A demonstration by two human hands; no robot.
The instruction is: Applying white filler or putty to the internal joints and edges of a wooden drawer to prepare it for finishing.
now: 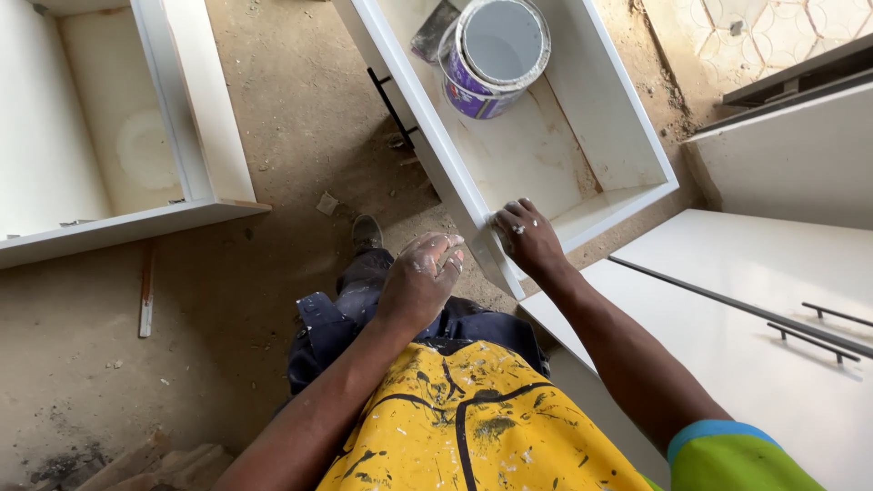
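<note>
Right hand (527,238) grips white drawer (582,214) over dusty floor (300,118).

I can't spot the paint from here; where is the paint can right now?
In the head view, the paint can sits top centre inside the white drawer, at its far end beside a scraper, well beyond the right hand on the drawer's near corner.

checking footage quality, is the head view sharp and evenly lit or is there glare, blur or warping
Head view: sharp on the right hand gripping the white drawer corner and on the left hand; soft daylight with faint shadows; mild sheen on the white panels at right; wide-lens bowing of straight edges toward the borders.
</note>
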